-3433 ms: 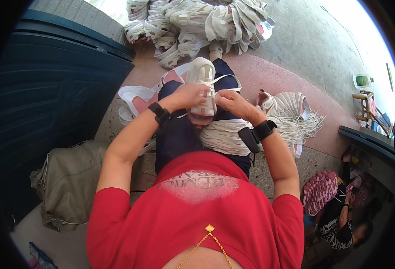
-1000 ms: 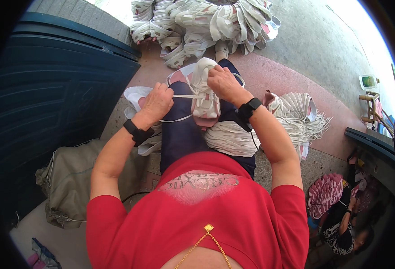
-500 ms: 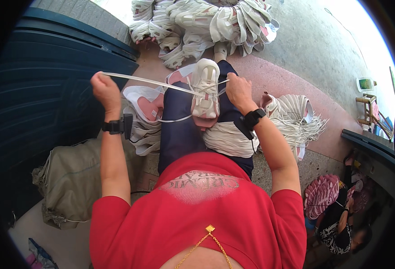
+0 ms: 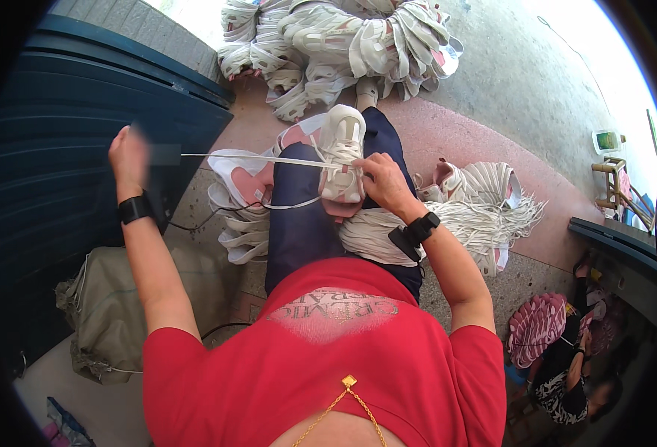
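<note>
A white shoe upper with beige and pink parts rests across my thighs, toe pointing away from me. A flat white shoelace runs taut from its lacing to the left. My left hand, smeared by motion, is closed at the far end of that lace, well out to the left. At the shoe's lacing, my right hand pinches the lace with thumb and fingertips; the exact grip is partly hidden. Under my right wrist lies a thick bundle of white laces across my lap.
A large pile of shoe uppers lies ahead. More uppers are stacked beside my left leg, others by my right. A dark blue panel and sack stand left. Another person sits lower right.
My left hand has swung further left and slightly down, drawing the lace out. My right hand has moved left and down onto the shoe's lacing.
</note>
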Demonstrator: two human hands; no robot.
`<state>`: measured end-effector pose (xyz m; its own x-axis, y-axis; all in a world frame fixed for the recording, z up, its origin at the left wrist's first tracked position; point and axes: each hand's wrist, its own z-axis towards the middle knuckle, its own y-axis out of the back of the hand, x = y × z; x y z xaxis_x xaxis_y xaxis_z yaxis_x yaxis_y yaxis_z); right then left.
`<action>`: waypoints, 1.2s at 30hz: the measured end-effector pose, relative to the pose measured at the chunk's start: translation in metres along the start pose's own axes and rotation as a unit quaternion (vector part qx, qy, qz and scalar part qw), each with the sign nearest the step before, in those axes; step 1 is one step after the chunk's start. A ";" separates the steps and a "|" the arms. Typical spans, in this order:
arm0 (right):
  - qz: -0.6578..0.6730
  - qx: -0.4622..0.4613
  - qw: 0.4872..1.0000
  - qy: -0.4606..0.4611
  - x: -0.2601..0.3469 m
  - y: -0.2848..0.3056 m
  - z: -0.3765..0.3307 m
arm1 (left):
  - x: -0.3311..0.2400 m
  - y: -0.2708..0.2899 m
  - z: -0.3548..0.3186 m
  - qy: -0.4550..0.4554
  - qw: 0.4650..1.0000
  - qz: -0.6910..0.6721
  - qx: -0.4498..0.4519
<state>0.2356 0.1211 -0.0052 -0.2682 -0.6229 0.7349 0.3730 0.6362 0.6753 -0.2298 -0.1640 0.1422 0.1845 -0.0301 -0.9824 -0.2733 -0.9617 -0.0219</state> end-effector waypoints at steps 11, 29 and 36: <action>-0.008 0.076 0.988 0.131 0.028 0.002 -0.026 | 0.157 -0.268 -0.147 -0.114 0.668 0.510 0.530; 0.026 0.141 0.980 -0.137 0.000 -0.008 -0.017 | 0.108 -0.265 -0.140 0.256 0.797 0.241 0.491; 0.740 -0.148 0.626 -0.196 -0.011 0.165 -0.114 | 0.143 -0.214 -0.125 0.383 0.835 0.120 0.376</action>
<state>0.4018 0.1808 0.0907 0.3903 0.7459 0.5398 0.6028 0.2361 -0.7622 -0.0271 0.0035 0.0292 0.5099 -0.6396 -0.5752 -0.8519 -0.4686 -0.2341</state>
